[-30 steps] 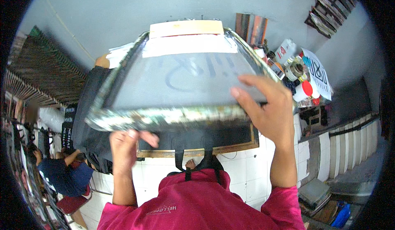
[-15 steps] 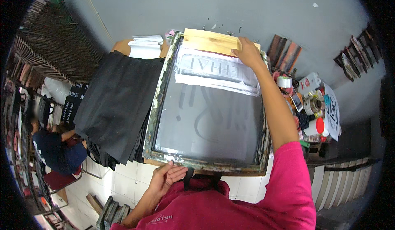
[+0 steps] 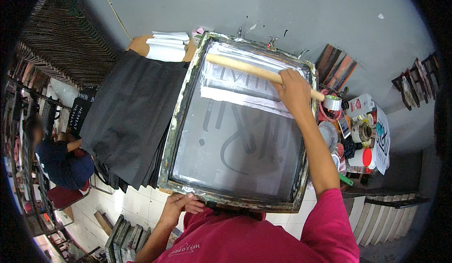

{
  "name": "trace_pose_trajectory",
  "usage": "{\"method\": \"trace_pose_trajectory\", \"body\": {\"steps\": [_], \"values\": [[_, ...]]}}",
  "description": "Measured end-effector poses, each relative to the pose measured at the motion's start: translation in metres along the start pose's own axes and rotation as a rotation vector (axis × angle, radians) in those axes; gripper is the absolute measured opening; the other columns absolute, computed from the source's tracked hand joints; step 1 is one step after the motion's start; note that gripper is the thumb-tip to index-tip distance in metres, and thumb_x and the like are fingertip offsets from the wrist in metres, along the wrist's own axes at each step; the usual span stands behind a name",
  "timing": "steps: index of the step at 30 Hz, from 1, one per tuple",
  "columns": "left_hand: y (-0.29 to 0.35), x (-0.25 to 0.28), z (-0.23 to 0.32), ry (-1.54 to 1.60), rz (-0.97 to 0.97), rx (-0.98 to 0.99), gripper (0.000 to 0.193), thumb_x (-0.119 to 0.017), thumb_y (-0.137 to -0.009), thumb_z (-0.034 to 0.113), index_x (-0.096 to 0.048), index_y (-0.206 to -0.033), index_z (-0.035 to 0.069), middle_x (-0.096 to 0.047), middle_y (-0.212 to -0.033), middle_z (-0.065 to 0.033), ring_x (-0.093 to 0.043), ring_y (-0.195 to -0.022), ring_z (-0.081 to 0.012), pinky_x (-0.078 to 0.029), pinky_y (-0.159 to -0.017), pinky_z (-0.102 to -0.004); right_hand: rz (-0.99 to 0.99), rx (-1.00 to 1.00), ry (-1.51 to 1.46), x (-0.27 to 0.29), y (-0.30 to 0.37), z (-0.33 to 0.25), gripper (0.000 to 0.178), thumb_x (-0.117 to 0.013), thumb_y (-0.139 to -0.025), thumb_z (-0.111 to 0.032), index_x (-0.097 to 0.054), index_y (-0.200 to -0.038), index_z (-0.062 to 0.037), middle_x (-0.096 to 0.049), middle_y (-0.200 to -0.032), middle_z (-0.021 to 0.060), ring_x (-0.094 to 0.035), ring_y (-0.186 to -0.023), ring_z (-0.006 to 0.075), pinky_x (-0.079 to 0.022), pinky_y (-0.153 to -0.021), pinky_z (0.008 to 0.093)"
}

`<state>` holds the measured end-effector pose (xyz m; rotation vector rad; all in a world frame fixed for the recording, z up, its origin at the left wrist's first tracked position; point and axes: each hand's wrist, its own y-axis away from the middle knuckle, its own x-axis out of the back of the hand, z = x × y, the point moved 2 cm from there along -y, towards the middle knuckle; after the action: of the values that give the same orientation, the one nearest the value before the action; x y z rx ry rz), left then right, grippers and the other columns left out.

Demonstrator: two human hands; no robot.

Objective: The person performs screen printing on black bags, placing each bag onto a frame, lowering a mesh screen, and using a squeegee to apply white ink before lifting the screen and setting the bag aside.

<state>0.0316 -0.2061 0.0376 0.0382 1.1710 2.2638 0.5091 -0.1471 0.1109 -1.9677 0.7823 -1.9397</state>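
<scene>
A screen-printing frame (image 3: 235, 201) with a paint-stained rim stands in front of me, tilted slightly. White ink (image 3: 245, 99) lies in a band across the far part of its grey mesh (image 3: 202, 155), where lettering and a large curved design show. My right hand (image 3: 295, 91) is closed round a pale wooden squeegee (image 3: 245, 67), which lies across the far part of the screen; its right end reaches over the rim. At the near left corner my left hand (image 3: 178, 208) grips the frame's edge, thumb on top and fingers partly hidden below.
Left of the frame lies a stack of black fabric bags (image 3: 129, 122), with white paper (image 3: 167, 46) behind it. Tubs, tape and jars crowd a surface at right, including a white tub (image 3: 359, 157). Another person (image 3: 63, 162) sits at far left. The grey wall (image 3: 306, 9) rises behind.
The squeegee has tipped from showing its broad face to showing its top edge, and has come nearer to me. My left hand has closed on the frame's near edge.
</scene>
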Motion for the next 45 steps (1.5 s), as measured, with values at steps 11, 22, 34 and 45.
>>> {"method": "trace_pose_trajectory", "body": {"steps": [11,22,34,45], "values": [[-0.005,0.011,0.0,-0.106,-0.092,0.006,0.049,-0.057,-0.105,0.037,-0.069,-0.103,-0.01,-0.075,-0.097,-0.0253,-0.076,-0.079,-0.0291,-0.061,-0.073,-0.0363,-0.123,0.049,-0.005,0.006,0.064,-0.06,0.026,-0.075,-0.077,-0.012,-0.058,-0.095,-0.007,-0.061,-0.091,0.0096,-0.063,-0.087,0.0306,-0.052,-0.072,0.0442],[0.015,0.011,0.052,-0.433,-0.198,0.103,0.047,-0.057,-0.106,0.036,-0.072,-0.088,-0.005,-0.074,-0.072,-0.0176,-0.071,-0.055,-0.0218,-0.051,-0.049,-0.0283,-0.14,-0.011,0.07,-0.039,-0.029,0.017,0.03,-0.077,-0.082,-0.024,-0.061,-0.1,-0.0051,-0.068,-0.097,0.0127,-0.067,-0.094,0.0341,-0.054,-0.079,0.0471],[-0.131,-0.102,0.311,-0.984,0.28,-1.273,0.033,-0.075,-0.09,0.019,-0.069,-0.117,0.001,-0.07,-0.122,-0.0179,-0.067,-0.112,-0.0309,-0.049,-0.102,-0.0409,-0.359,-0.263,0.132,-0.042,-0.072,0.069,0.06,-0.078,-0.076,-0.063,-0.075,-0.1,-0.0084,-0.075,-0.091,0.0177,-0.072,-0.089,0.0374,-0.056,-0.076,0.0491],[-0.239,-0.121,0.369,-1.447,0.263,-1.178,0.039,-0.082,-0.078,0.033,-0.078,-0.106,0.007,-0.076,-0.091,-0.0176,-0.072,-0.09,-0.0351,-0.053,-0.082,-0.0468,-0.411,-0.322,0.2,-0.027,-0.049,0.043,0.072,-0.075,-0.071,-0.076,-0.078,-0.094,-0.0076,-0.076,-0.088,0.0152,-0.074,-0.083,0.0346,-0.057,-0.073,0.0471]]}}
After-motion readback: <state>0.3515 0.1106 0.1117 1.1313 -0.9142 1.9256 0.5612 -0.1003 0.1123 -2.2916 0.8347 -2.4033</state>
